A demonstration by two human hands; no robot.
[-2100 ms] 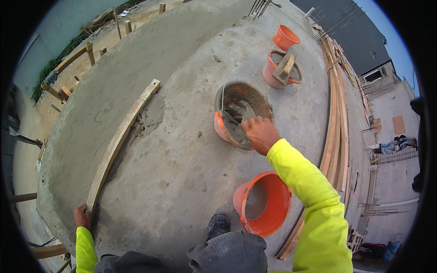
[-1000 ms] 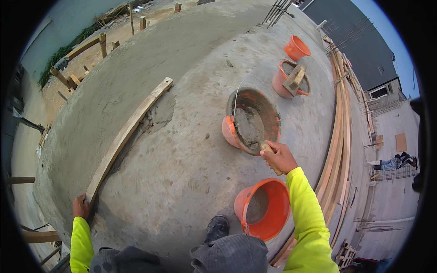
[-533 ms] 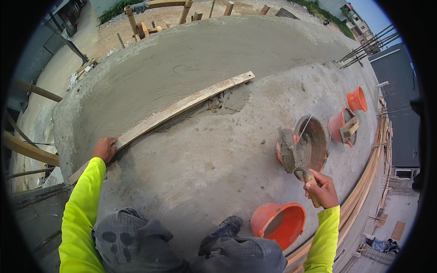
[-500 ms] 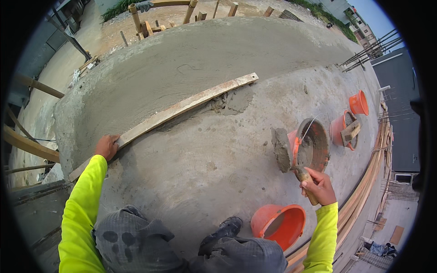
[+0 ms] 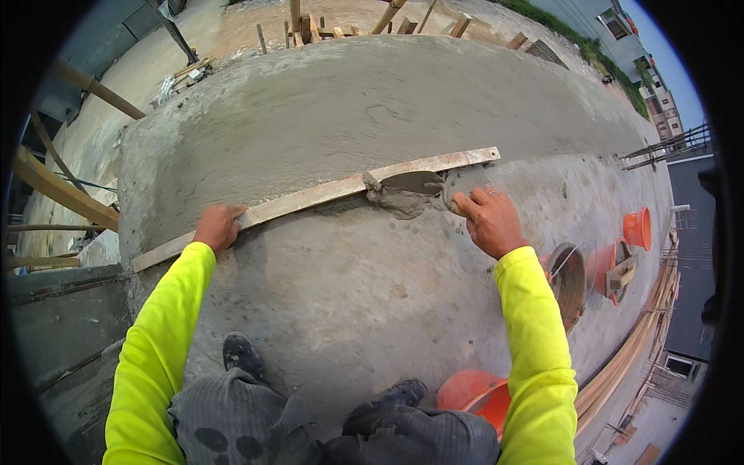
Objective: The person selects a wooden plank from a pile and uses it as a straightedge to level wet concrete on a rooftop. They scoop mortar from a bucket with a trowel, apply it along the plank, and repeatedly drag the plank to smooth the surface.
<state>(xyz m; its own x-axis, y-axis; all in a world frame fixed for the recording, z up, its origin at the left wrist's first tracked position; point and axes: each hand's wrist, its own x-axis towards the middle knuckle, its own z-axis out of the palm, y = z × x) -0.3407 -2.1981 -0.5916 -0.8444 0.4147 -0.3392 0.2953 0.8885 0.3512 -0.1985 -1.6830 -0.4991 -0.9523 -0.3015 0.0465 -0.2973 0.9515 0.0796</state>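
Observation:
My left hand [image 5: 220, 228] grips the near-left part of a long wooden straightedge [image 5: 310, 195], which lies along the edge of the wet, smoothed mortar [image 5: 325, 101]. My right hand [image 5: 493, 222] is closed round the handle of a trowel [image 5: 418, 182]. The trowel's blade is tilted against the near side of the straightedge, right of its middle. A lump of wet mortar [image 5: 394, 200] sits under and beside the blade, touching the straightedge. Both sleeves are bright yellow.
An orange bucket with mortar [image 5: 570, 279] stands right of my right forearm. Beyond it are another bucket [image 5: 601, 271] with a wooden float [image 5: 621, 273] on it and a smaller one [image 5: 637, 229]. One bucket [image 5: 473, 391] lies tipped near my boot [image 5: 391, 401]. Long planks [image 5: 620, 380] line the right edge.
My right hand has swung from the mortar bucket leftward and forward, bringing the loaded trowel down to the straightedge. My left hand keeps its grip on the straightedge. The view has shifted.

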